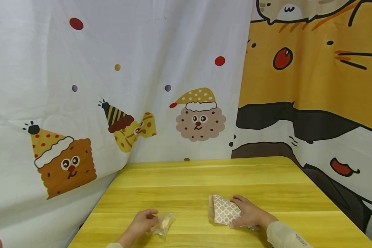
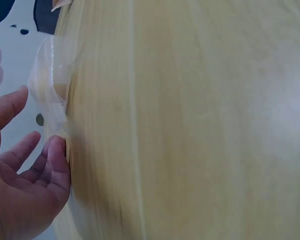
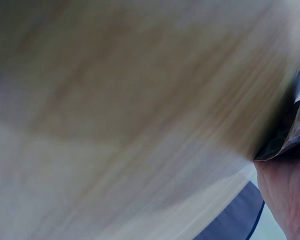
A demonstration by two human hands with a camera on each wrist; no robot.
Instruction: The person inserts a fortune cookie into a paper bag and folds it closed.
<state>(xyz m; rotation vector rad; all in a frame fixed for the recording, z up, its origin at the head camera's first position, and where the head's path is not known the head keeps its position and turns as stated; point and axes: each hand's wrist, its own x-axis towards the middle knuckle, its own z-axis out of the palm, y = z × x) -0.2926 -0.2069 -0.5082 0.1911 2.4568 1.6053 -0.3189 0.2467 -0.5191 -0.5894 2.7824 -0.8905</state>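
Note:
In the head view, a small clear plastic bag (image 1: pixel 165 224) lies on the near left part of the table, with something pale yellowish showing through it. My left hand (image 1: pixel 145 221) is right beside it, fingers loosely bent; in the left wrist view the fingers (image 2: pixel 59 170) are apart from each other and the bag (image 2: pixel 52 85) stands just beyond them. Over to the right, my right hand (image 1: pixel 248 213) grips a tan-and-white lattice-patterned paper packet (image 1: pixel 224 209) from above, thumb at its near edge. A brown flap shows at the packet's left end. The right wrist view catches only a shiny crumpled edge (image 3: pixel 290 137) beside the palm.
Both hands are over a yellow wood-grain table (image 1: pixel 186 179). Behind it hangs a white cloth (image 1: pixel 148 51) printed with cartoon biscuits, and an orange cartoon cloth (image 1: pixel 310 82) covers the right side.

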